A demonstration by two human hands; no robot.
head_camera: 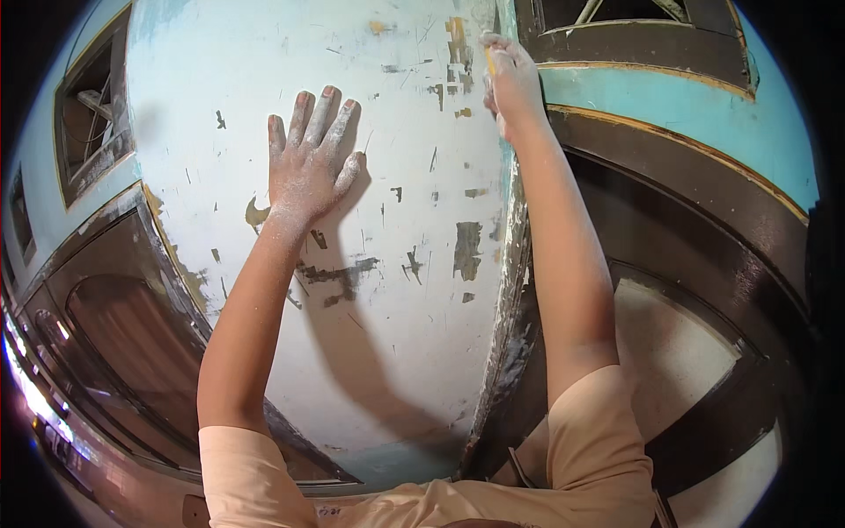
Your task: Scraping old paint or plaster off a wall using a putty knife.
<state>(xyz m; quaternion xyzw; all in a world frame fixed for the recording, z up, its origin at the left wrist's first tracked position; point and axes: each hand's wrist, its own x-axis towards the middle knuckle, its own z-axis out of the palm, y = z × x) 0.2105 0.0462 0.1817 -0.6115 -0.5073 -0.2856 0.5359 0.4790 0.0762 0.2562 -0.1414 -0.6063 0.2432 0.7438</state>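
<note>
My left hand (307,158) rests palm-down on a whitish painted wall (396,343), fingers spread and coated in pale dust. It holds nothing and casts a shadow on the wall. Higher up on the right, my right hand (509,86), also dusty, grips a yellow-handled scraper (490,59) by the wall's right edge. The scraper's greyish blade points upward toward the top of the view, and my fingers cover most of its handle. Between the hands, the wall surface is scratched, with several bare grey and ochre patches (469,251) where paint has come off.
Along the wall's right side runs a dark, chipped door frame (511,317) with a dark panelled door (667,330) beyond it. On the left are a brown wooden door (132,310) and a small window opening (92,112). Another opening (614,12) lies at the upper right.
</note>
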